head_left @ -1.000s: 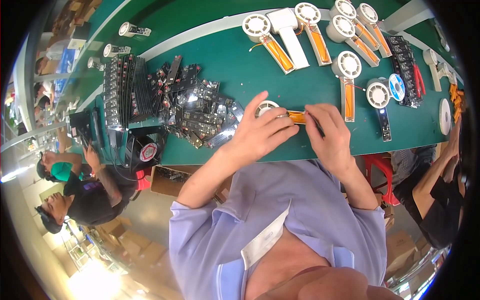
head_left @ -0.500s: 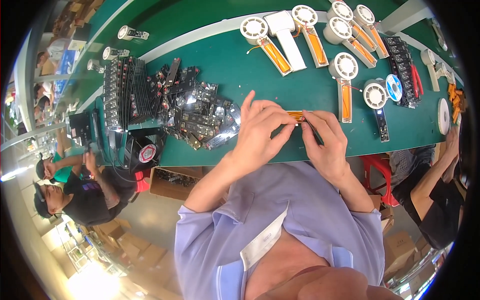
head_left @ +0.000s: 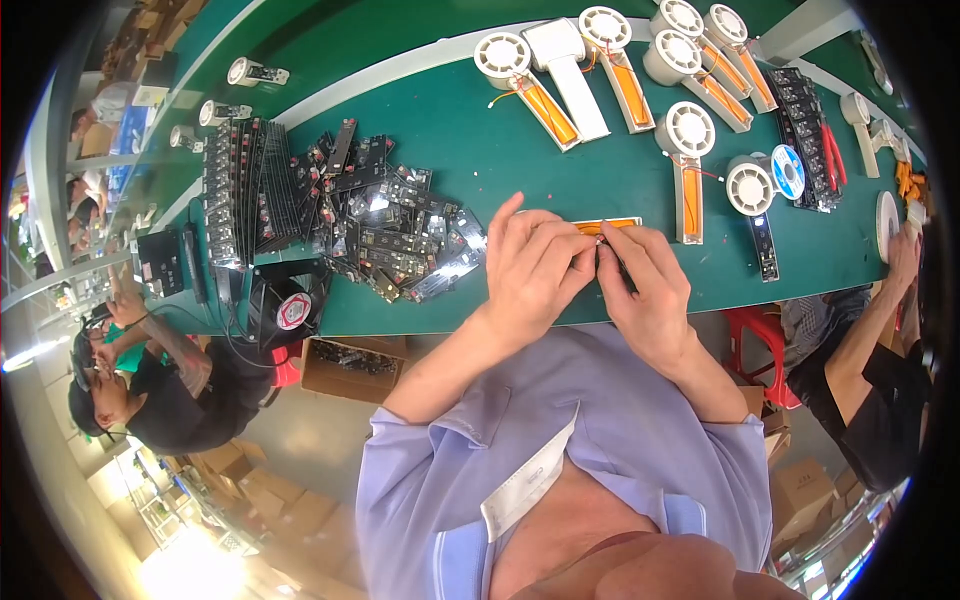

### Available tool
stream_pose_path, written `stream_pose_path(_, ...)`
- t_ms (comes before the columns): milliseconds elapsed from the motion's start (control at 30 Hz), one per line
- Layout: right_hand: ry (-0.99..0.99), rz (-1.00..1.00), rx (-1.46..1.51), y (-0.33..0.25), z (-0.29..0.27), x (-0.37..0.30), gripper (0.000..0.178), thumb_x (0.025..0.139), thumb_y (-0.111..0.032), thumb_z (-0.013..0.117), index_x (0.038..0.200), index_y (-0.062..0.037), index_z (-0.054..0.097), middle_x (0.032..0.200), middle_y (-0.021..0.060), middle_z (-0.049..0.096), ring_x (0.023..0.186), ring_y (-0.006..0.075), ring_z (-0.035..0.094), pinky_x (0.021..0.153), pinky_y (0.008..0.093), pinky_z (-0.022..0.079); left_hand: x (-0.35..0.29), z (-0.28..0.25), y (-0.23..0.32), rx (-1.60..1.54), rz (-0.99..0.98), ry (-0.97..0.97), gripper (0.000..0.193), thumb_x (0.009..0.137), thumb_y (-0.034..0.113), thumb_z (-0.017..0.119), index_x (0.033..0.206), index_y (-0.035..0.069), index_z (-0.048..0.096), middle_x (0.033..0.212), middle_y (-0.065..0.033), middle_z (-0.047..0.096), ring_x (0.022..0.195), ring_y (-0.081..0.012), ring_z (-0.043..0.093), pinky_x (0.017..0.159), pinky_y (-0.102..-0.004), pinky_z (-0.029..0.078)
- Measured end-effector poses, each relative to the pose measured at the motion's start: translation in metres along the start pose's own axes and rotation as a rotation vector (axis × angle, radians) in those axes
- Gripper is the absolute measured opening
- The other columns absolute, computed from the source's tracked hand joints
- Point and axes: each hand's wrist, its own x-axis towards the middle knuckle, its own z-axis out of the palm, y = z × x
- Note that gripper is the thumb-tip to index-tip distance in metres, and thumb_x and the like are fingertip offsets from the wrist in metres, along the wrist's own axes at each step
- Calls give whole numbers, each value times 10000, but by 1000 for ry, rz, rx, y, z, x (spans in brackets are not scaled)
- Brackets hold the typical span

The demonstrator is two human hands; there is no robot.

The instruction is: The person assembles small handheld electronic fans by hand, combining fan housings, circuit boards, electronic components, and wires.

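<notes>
My left hand (head_left: pixel 535 262) and my right hand (head_left: pixel 645 290) meet at the fingertips near the table's front edge, both closed in a pinch. Just beyond the fingers lies a white fan handle casing (head_left: pixel 637 220) with an orange strip inside; my hands cover most of it. A tiny pale piece (head_left: pixel 600 239) shows where the fingertips come together. Between my right thumb and index finger runs a narrow dark strip, mostly hidden. What my left fingers pinch is too small to make out. A handheld fan (head_left: pixel 688 170) with an orange filling lies beyond my right hand.
Loose black circuit boards (head_left: pixel 400 225) are heaped at left, beside stacked boards (head_left: pixel 240 190) and a black cooling fan (head_left: pixel 290 305). More white fans (head_left: pixel 570 75) line the back. At right are a solder spool (head_left: pixel 788 174), red pliers (head_left: pixel 833 155) and a co-worker's hand (head_left: pixel 905 255).
My hands have shifted slightly and their fingertips are closer together. More of the casing's orange strip shows right of the fingertips. The left co-worker's hands have risen toward the head.
</notes>
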Motion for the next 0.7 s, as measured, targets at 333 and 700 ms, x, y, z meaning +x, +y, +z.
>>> stream_pose_path(333, -5, -90, -115, 5, 3, -3, 405, 857, 93, 765, 1256, 60, 705, 1102, 142, 673, 932, 295, 689, 747, 392, 576, 1, 1, 2, 35, 15, 0, 229, 720, 37, 860, 915, 85, 750, 943, -11, 726, 957, -233, 666, 1077, -513, 487)
stream_pose_path(700, -61, -164, -158, 10, -4, 6, 389, 819, 79, 785, 1199, 63, 704, 1082, 144, 688, 871, 309, 694, 745, 402, 588, 3, -5, 0, 17, 59, -70, 253, 733, 30, 852, 957, 80, 746, 1004, -22, 714, 1007, -252, 648, 1141, -530, 416)
